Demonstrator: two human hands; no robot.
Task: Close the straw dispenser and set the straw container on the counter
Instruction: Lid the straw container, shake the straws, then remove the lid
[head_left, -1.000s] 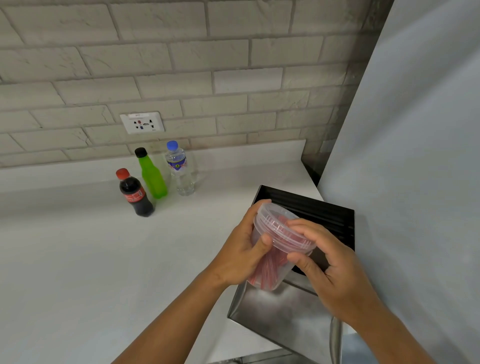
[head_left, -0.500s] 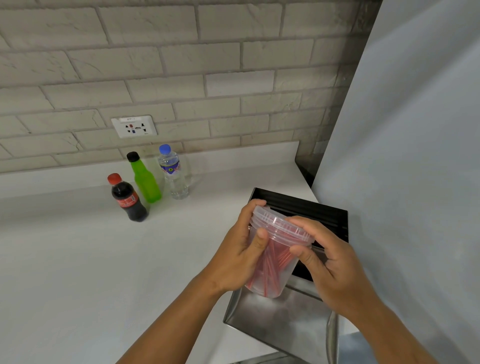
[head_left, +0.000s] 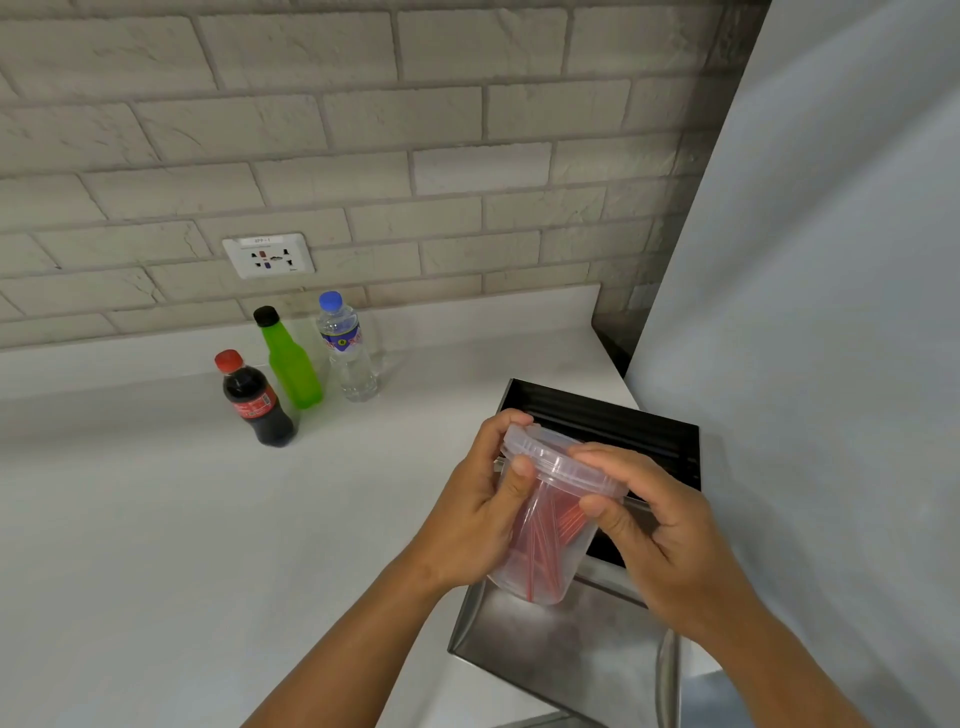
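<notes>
I hold a clear plastic straw container (head_left: 545, 540) with red straws inside, tilted in the air above the straw dispenser. My left hand (head_left: 478, 514) wraps its body from the left. My right hand (head_left: 654, 540) grips the right side, with fingers lying over the clear lid (head_left: 550, 457) that sits on its rim. The steel straw dispenser (head_left: 550, 639) stands on the white counter (head_left: 156, 545) at the right, its black interior (head_left: 602, 421) open and its steel lid folded toward me.
A cola bottle (head_left: 254, 400), a green bottle (head_left: 291, 364) and a water bottle (head_left: 348, 353) stand near the back wall. A wall socket (head_left: 267, 255) sits above them. A tall pale panel (head_left: 831, 312) rises just right of the dispenser.
The container has turned more upright in both hands, and my right fingers have slid further over the lid. The view has shifted a little.
</notes>
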